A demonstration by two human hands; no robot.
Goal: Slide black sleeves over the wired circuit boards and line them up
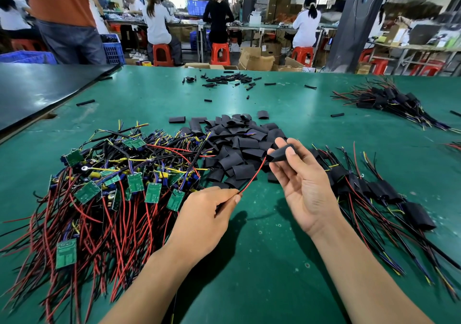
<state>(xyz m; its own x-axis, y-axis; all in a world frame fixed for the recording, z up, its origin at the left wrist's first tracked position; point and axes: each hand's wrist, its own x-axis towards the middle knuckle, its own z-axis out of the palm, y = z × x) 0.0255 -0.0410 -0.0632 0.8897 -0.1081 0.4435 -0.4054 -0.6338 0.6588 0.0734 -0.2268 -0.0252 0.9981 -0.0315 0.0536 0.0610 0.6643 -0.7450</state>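
Black sleeve [280, 154], matte, flattened tube, pinched in right hand [303, 186] fingertips above green mat [262, 261], centre. Thin glossy red wire [252, 177] exiting its near end, gripped by closed left hand [207, 213].

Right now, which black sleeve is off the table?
The black sleeve pinched in the right hand, with a red wire running to the left hand; the rest lie flat.

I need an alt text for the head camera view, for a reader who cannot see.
Over a green table, the right hand holds a black sleeve and the left hand pinches its red wire. Bare boards lie left, loose sleeves centre, sleeved boards right.
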